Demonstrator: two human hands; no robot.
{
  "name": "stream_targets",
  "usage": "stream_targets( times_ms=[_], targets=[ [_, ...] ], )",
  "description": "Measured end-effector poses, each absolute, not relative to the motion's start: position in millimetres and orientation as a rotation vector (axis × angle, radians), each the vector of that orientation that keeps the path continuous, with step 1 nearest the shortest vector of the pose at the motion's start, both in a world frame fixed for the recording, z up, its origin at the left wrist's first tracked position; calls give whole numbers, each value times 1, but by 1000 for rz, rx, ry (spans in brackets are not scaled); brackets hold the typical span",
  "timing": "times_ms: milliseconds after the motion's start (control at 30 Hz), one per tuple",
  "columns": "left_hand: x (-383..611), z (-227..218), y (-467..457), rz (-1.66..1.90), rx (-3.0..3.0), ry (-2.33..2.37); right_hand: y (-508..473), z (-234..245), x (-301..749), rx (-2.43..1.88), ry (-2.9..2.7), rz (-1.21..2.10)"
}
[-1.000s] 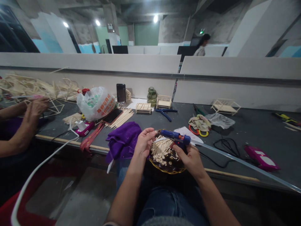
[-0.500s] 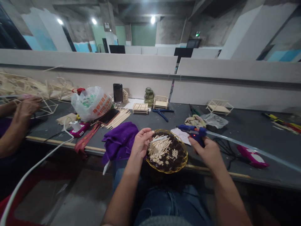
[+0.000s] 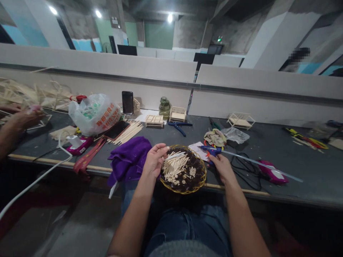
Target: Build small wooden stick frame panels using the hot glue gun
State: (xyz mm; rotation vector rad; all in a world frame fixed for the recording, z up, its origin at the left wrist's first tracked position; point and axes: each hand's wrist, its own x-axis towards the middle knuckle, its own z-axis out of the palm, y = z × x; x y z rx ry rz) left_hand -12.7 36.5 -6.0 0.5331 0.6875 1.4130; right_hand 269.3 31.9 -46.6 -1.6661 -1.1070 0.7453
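My left hand (image 3: 155, 160) is closed in a pinch at the left rim of a round basket (image 3: 203, 180) with a gold woven edge. Something tiny is at its fingertips, too small to name. In the basket lie many short wooden sticks (image 3: 174, 167) and small cut wood bits (image 3: 192, 172). To the right of the basket, my right hand (image 3: 224, 167) is wrapped round the grip of a blue glue gun (image 3: 214, 150), its nozzle pointing left. A long clear glue stick (image 3: 262, 165) sticks out of the gun's back.
Left of the basket are a purple cloth (image 3: 131, 155), long sticks (image 3: 127, 132) and a plastic bag (image 3: 93, 114). Behind stand small stick-built chairs (image 3: 177, 114), blue pliers (image 3: 179, 126) and a phone (image 3: 128, 102). A co-worker's hand (image 3: 25, 117) works at far left. Black cables (image 3: 245, 167) lie right.
The view has swung a little to the right. My right hand and the glue gun have come slightly nearer the basket, and the glue stick's far end now shows. My left hand keeps its pinch.
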Motion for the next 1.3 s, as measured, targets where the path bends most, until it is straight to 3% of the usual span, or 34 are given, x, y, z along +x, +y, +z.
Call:
stream_targets(
  times_ms=[233,433,567,1300],
  targets=[
    [-11,-3,36,1413,513,689,21,-33,279,-1896,-1324,315],
    [-12,-7,38,1390,525,682,14,-8,241,-1590,-2189,139],
    [-12,-8,37,1394,531,683,14,-4,216,-1672,-2518,47],
    [-11,-4,36,1406,534,700,19,-2,196,-1839,-2705,-54]
  ],
)
